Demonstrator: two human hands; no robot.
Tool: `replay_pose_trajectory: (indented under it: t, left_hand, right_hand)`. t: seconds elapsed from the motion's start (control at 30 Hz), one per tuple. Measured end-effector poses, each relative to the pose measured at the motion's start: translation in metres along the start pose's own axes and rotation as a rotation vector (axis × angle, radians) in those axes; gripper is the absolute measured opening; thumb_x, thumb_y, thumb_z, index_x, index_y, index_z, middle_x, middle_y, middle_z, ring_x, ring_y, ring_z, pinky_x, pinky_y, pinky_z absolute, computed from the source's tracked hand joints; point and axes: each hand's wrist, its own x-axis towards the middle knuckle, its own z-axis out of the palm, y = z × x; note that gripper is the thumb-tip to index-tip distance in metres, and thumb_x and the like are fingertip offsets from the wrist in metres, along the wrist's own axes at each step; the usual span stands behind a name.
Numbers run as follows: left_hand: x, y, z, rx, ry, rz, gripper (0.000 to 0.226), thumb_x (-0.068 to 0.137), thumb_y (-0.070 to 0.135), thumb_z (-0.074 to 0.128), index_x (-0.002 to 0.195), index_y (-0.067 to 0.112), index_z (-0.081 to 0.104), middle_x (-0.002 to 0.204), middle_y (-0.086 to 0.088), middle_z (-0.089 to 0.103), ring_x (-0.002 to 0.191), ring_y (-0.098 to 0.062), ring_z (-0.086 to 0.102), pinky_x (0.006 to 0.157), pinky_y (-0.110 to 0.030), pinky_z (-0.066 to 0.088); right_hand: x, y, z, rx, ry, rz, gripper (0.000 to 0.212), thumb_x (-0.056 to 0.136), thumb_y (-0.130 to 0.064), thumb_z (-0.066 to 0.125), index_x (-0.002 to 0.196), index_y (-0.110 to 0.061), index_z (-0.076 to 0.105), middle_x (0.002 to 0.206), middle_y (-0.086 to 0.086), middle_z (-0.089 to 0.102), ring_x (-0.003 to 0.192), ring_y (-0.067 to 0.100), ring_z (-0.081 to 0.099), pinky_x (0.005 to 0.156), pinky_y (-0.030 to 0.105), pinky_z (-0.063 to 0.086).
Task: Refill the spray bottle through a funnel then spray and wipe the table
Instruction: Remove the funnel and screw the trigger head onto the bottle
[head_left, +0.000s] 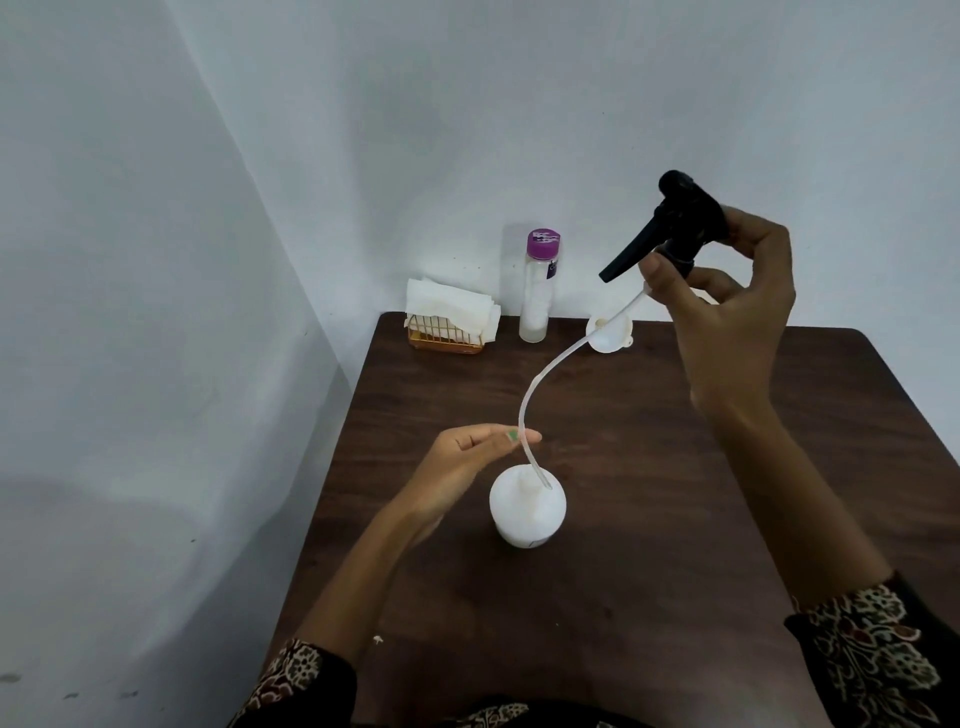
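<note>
Head view. My right hand grips the black spray head, lifted well above the table near its far edge, trigger pointing down and left. From the spray head a clear tube curves down; its lower end sits at the open neck of the white spray bottle, which stands upright near the table's middle. My left hand is just beside the bottle, its fingers lightly closed against the tube above the neck. At the far edge stand a white funnel, a clear bottle with a purple cap, and, in the far left corner, a wire holder of white tissues.
</note>
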Motion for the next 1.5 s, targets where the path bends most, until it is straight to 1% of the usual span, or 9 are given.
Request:
replay_pose_trajectory:
  t: [0.1,0.2,0.33,0.53,0.63,0.83,0.97,1.17,1.5]
  left_hand:
    - [0.005,-0.004,0.002,0.017,0.051,0.049,0.014,0.087,0.017,0.065,0.099,0.018,0.074,0.098,0.010,0.075,0.096,-0.002,0.068,0.078,-0.016,0.053]
    - [0.012,-0.012,0.004,0.144,0.155,0.100,0.012,0.084,0.021,0.069,0.091,0.030,0.074,0.091,0.013,0.075,0.091,-0.001,0.069,0.091,-0.033,0.055]
    - [0.021,-0.023,0.007,0.448,0.311,0.158,0.015,0.081,0.041,0.069,0.072,0.053,0.065,0.079,0.032,0.067,0.097,0.003,0.061,0.105,-0.048,0.037]
    - [0.021,-0.033,0.008,0.598,0.398,0.138,0.006,0.081,0.040,0.070,0.086,0.037,0.072,0.091,0.028,0.056,0.103,0.009,0.040,0.108,-0.033,0.009]
    - [0.021,-0.040,0.010,0.630,0.364,0.111,0.010,0.081,0.042,0.069,0.089,0.037,0.072,0.103,0.022,0.061,0.111,0.005,0.040,0.108,-0.034,0.009]
    - [0.019,-0.051,0.017,0.622,0.305,0.139,0.018,0.081,0.054,0.063,0.096,0.044,0.063,0.102,0.032,0.060,0.113,0.005,0.043,0.105,-0.035,0.015]
    - [0.021,-0.040,0.021,0.543,0.386,0.229,0.028,0.083,0.054,0.061,0.110,0.049,0.056,0.102,0.036,0.055,0.107,0.015,0.042,0.095,-0.026,0.014]
    - [0.029,-0.029,0.020,0.602,0.526,0.340,0.011,0.086,0.044,0.063,0.094,0.041,0.071,0.106,0.028,0.064,0.107,0.010,0.043,0.088,-0.021,0.014]
    - [0.018,-0.060,0.024,0.716,0.409,0.269,0.009,0.084,0.042,0.064,0.090,0.039,0.069,0.106,0.027,0.065,0.109,0.007,0.044,0.092,-0.024,0.014]
  right_hand:
    - [-0.003,-0.001,-0.001,0.013,-0.002,-0.004,0.053,0.076,-0.014,0.078,0.120,-0.004,0.050,0.121,0.005,0.053,0.076,0.010,0.066,0.071,0.025,0.057]
    - [-0.008,-0.003,-0.002,0.019,-0.009,-0.034,0.052,0.076,-0.011,0.077,0.120,-0.002,0.049,0.122,0.008,0.051,0.078,0.003,0.065,0.069,0.018,0.054]
    - [-0.018,-0.007,-0.005,0.016,-0.024,-0.067,0.051,0.076,-0.007,0.076,0.120,-0.003,0.050,0.125,0.013,0.050,0.083,0.003,0.065,0.066,0.015,0.051]
    - [-0.031,-0.007,-0.010,0.021,-0.073,-0.061,0.051,0.075,-0.009,0.078,0.118,-0.008,0.051,0.126,0.013,0.051,0.084,0.022,0.068,0.067,0.026,0.055]
    - [-0.036,-0.005,-0.012,-0.027,-0.107,-0.058,0.051,0.074,-0.010,0.079,0.116,-0.017,0.052,0.125,0.013,0.053,0.084,0.020,0.068,0.068,0.017,0.051]
    - [-0.043,-0.003,-0.018,-0.101,-0.214,-0.052,0.052,0.072,-0.021,0.079,0.112,-0.038,0.050,0.123,0.009,0.053,0.090,0.023,0.066,0.072,0.023,0.055]
    - [-0.042,-0.008,-0.020,-0.121,-0.276,-0.065,0.052,0.071,-0.023,0.079,0.112,-0.036,0.050,0.122,0.006,0.052,0.088,0.019,0.066,0.072,0.024,0.055]
    - [-0.044,-0.013,-0.020,-0.154,-0.341,-0.094,0.055,0.071,-0.013,0.079,0.116,-0.024,0.050,0.120,0.007,0.052,0.085,0.010,0.067,0.070,0.014,0.051]
    - [-0.057,0.008,-0.009,-0.193,-0.473,0.032,0.057,0.068,-0.011,0.082,0.109,-0.036,0.051,0.111,0.002,0.060,0.079,0.009,0.067,0.069,0.022,0.056]
